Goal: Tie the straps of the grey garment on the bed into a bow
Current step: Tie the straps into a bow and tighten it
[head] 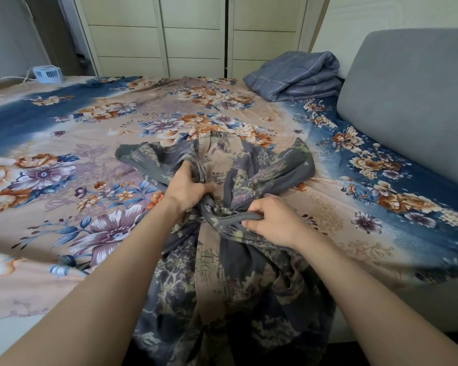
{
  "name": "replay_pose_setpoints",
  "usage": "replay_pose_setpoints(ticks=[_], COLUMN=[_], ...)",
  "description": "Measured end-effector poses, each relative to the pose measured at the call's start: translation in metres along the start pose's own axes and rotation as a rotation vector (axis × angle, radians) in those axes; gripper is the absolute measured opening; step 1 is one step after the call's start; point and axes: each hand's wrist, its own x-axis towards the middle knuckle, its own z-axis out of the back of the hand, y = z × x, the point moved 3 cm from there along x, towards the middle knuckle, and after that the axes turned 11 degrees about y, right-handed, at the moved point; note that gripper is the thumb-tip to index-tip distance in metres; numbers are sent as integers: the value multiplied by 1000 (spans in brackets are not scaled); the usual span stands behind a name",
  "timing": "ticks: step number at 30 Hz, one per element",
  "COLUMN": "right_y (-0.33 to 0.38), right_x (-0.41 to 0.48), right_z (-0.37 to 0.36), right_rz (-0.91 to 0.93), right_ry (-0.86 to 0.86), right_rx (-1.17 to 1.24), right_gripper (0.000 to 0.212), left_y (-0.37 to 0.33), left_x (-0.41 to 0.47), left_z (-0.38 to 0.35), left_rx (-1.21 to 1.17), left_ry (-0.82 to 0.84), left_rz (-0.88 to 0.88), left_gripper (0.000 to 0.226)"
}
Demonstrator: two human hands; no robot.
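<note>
The grey printed garment (222,281) lies on the flowered bed sheet (64,180) and hangs over the near edge. Its two wide straps cross at a knot (221,210) in the middle. The left strap (148,159) spreads up and to the left, and my left hand (187,186) is closed on its bunched fabric just above the knot. The right strap (278,162) loops up to the right. My right hand (271,220) pinches a twisted length of strap coming out of the knot's right side.
A folded blue-grey quilt (296,75) lies at the far right of the bed. A grey padded headboard (413,96) rises on the right. A small white fan (49,73) with a cord sits at the far left, with cream wardrobe doors (191,33) behind.
</note>
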Motion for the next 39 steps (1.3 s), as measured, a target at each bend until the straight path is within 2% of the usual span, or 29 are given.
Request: replay_pose_setpoints(ticks=[3,6,8,10,15,19,21,23,26,28,30,34,36,38,39], right_y=[-3,-8,-13,-18,-31,-30,-28,-26,-26,-30,-36,-46,-47,-46,-44], right_x=[0,-1,-2,-4,-9,-8,-6,-6,-6,-7,-8,-12,-13,-16,-17], right_z=[1,2,5,9,21,21,19,18,15,14,13,12,12,11,11], right_rz=[17,24,7,-21,-64,-85,-91,-106,-143,-171,-197,-236,-229,-216,-206], right_ry=[-14,-36,-64,-111,-267,-300,-302,-300,-319,-340,-368,-408,-392,-351,-332], right_rx=[15,29,45,111,367,534,663,753,849,913,957,984,1000,996,993], right_gripper=[29,31,26,18,10,5,6,10,10,11,14,16,19,22,24], left_y=[8,15,21,31,53,55,44,32,28,35,41,46,49,53,55], left_x=[-3,-5,-6,-6,-15,-23,-29,-38,-51,-52,-53,-57,-59,-60,-61], left_z=[20,41,56,66,73,79,72,56,35,35,44,57,59,63,66], left_rx=[-82,-241,-238,-169,45,457,506,351,402,565,674,822,857,833,818], left_ry=[-147,-230,-254,-264,-248,-279,-231,-35,240,241,166,67,70,78,77], left_rz=[48,20,26,68,189,181,76,-18,-61,-41,-20,-14,15,55,71], left_gripper=[60,49,64,70,65,57,37,21,34,33,24,28,30,20,24])
